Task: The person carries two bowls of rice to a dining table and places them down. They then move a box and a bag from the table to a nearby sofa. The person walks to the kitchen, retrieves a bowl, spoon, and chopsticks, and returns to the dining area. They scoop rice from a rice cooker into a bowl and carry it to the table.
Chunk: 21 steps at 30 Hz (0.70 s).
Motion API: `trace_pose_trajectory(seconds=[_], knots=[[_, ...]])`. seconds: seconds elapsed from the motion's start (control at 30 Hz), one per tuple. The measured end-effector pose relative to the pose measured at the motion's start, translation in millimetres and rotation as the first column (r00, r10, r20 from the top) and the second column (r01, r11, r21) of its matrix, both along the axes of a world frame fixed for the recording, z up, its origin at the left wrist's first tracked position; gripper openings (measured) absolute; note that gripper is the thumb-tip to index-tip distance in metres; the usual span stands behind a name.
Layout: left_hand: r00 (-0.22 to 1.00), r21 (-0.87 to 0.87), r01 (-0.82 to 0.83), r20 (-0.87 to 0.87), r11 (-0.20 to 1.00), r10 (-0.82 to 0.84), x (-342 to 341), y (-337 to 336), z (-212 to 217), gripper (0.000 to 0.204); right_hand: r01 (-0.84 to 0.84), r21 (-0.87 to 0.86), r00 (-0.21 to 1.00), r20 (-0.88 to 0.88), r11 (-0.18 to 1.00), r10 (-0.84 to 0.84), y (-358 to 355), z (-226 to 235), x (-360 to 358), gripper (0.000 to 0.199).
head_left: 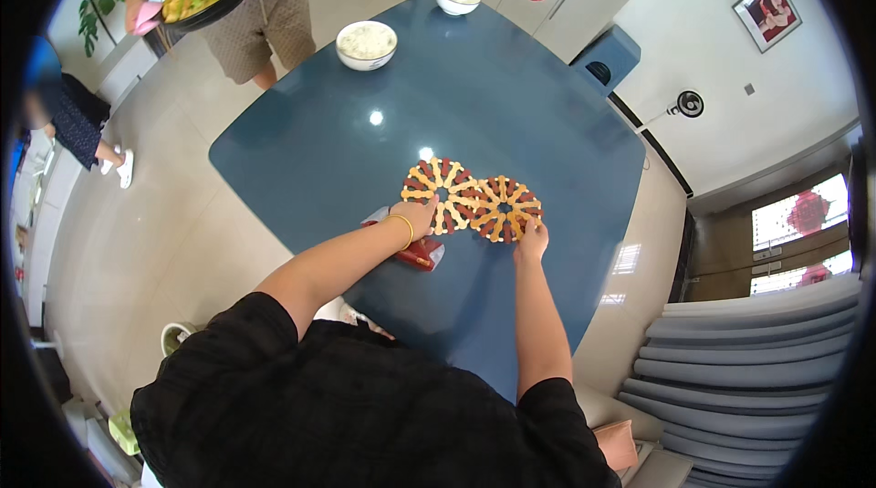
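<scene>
I've got both hands busy, live: L hand (420,217) pinches the lower-left edge of the left slatted trivet (453,185), R hand (532,240) grips the right slatted trivet (507,195) at its lower-right edge. Trivets touch side by side, over the blue table (315,150). Red packet (422,256) sits by the L wrist (partly hidden, FYI). Rice bowl (369,63) stands well apart, far L side.

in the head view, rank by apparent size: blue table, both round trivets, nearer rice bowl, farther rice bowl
Blue table
Left trivet and right trivet, about alike
Nearer rice bowl
Farther rice bowl
</scene>
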<state>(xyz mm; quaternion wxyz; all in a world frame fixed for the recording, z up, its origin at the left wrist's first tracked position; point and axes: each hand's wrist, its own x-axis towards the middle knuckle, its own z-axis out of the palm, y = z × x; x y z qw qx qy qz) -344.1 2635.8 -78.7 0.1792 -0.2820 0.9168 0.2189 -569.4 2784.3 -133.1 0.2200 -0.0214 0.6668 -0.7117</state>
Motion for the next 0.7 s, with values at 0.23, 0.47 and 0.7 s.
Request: trace_pose_trajectory(seconds=[0.23,0.47,0.7], knots=[[0.999,0.010,-0.049,0.002,0.999,0.049,-56.2,-37.2,10.1,0.072,0.216,-0.120,0.953,0.243,0.969,-0.182,-89.0,-22.6,-78.5,0.015],[0.996,0.043,-0.084,-0.018,0.996,0.085,-67.8,-29.5,19.9,0.071,-0.072,0.032,0.969,-0.235,0.997,0.077,-172.2,-22.5,-145.7,0.028],[0.995,-0.039,-0.096,0.003,0.995,0.096,-64.7,-5.2,32.3,0.070,0.184,0.412,0.696,-0.696,0.893,0.178,-160.6,-24.2,-125.9,0.044]])
